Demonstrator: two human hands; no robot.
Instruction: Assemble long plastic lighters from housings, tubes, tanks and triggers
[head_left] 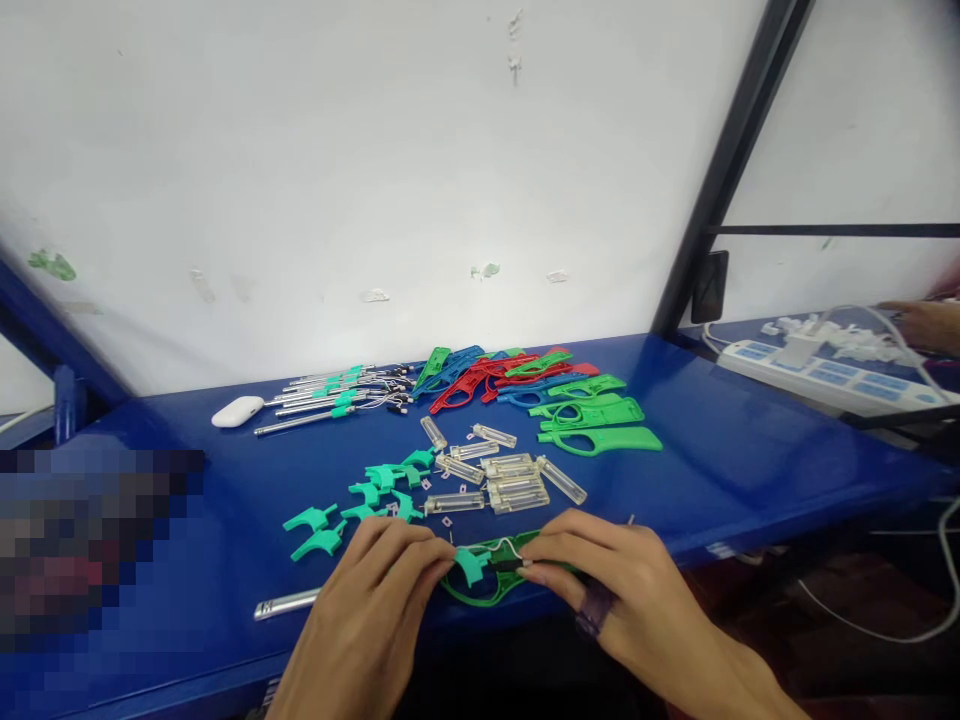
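Observation:
My left hand (pixel 375 600) is closed, its fingertips at the edge of a teal lighter trigger (pixel 471 566). A silver metal tube (pixel 286 604) runs out from beneath this hand to the left; the hand hides its other end. My right hand (pixel 622 580), with a dark band on the thumb, pinches the end of a small black igniter piece (pixel 505 565). A thin white wire (pixel 499 545) loops between both hands. Beneath them lies a green lighter handle half (pixel 480 598), partly covered by my fingers.
Several loose teal triggers (pixel 319 543) and clear fuel tanks (pixel 517 492) lie just beyond my hands. Farther back are wired metal tubes (pixel 300 427), a white earbud case (pixel 237 411) and coloured handle halves (pixel 600 440). A power strip (pixel 840 378) and another person's hand (pixel 926 325) are at right.

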